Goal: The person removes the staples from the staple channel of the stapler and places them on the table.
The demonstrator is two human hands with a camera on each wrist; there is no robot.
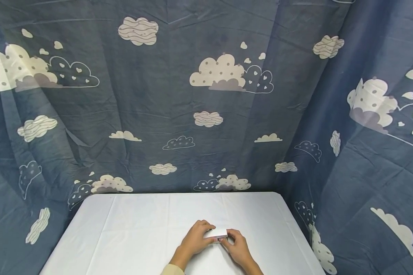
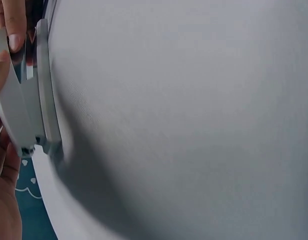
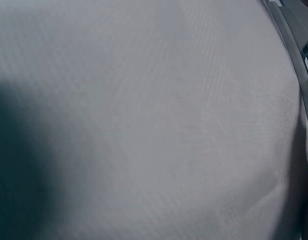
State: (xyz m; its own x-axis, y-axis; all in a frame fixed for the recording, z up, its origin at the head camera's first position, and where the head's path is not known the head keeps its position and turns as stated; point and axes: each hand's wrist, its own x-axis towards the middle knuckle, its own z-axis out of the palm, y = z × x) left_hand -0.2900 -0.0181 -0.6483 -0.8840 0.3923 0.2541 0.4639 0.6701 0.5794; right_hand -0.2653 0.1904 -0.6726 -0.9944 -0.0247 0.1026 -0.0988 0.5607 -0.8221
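A small white hinged device (image 1: pixel 216 233) is held between both hands above the white table. My left hand (image 1: pixel 197 237) grips its left end, the thumb along the front edge and the fingers behind. On its right end, my right hand (image 1: pixel 236 246) has thumb and fingers closed around the body. In the left wrist view the device (image 2: pixel 31 107) shows a pale upper part angled against a long grey strip, with shiny metal between them; fingers touch it near the top. Part of the same grey strip (image 3: pixel 289 42) enters the right wrist view at the upper right.
The white-covered table (image 1: pixel 134 233) extends around the hands, with rounded far corners. Behind it and along both sides hang dark blue curtains (image 1: pixel 141 99) printed with clouds. Shadows of the hands and device fall on the cloth.
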